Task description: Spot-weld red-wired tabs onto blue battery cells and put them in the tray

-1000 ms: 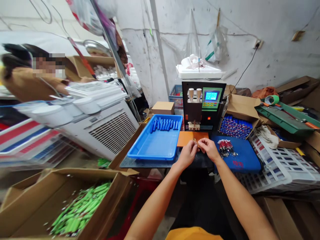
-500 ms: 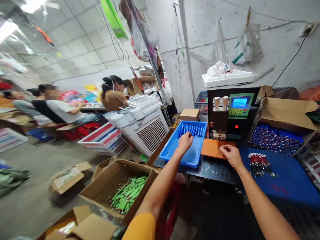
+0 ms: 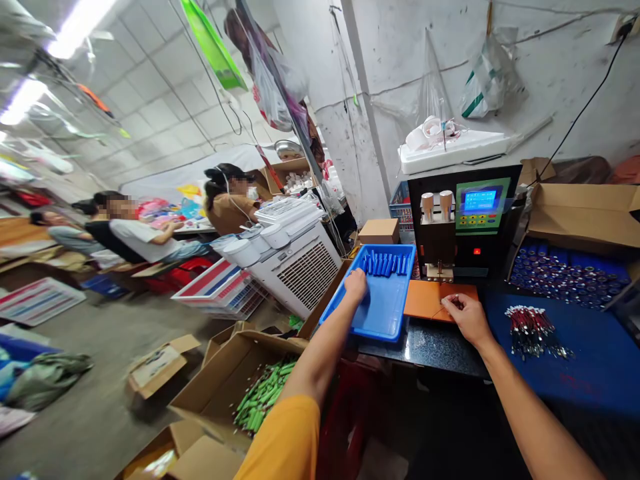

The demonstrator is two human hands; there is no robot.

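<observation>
My left hand point(image 3: 355, 285) is closed over the left side of a blue plastic tray point(image 3: 383, 320), at the end of a row of blue cylindrical cells point(image 3: 385, 263). Its fingertips are partly hidden, so what they hold cannot be made out. My right hand point(image 3: 465, 315) pinches a thin dark wire over the right part of an orange board point(image 3: 425, 301). Just behind that board stands a black machine point(image 3: 435, 243) with a lit blue display point(image 3: 480, 200) and two wire spools on its front.
On the blue surface at right lies a bundle of red and black wire leads point(image 3: 533, 330). Behind it, an open carton point(image 3: 580, 207) holds many blue cells. A carton point(image 3: 210, 393) with green cells stands at lower left. Co-workers point(image 3: 233, 200) sit farther left.
My left hand has moved left and a little toward me, from over the row of cells to its left end. My right hand keeps its pinch near the orange board. The view has shifted slightly.
</observation>
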